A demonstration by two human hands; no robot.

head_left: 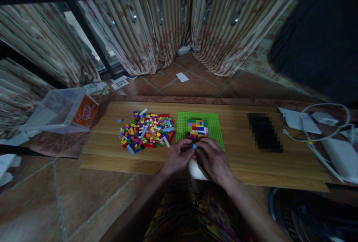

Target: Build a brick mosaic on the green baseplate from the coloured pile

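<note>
Brick pile [147,130] sits left on the tabletop [240,160], w/ the green baseplate [214,126] just beside it. Your left hand [177,158] & right hand [214,160] meet at the baseplate's near edge, fingers pinching a small blue brick [195,146] between them.

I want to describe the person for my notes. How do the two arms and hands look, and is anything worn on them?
Both forearms are bare: no sleeves, gloves, watch or bracelet show. The left hand and right hand show no rings that I can make out in the dim light. Below the arms, a garment with a colourful pattern shows.
</note>
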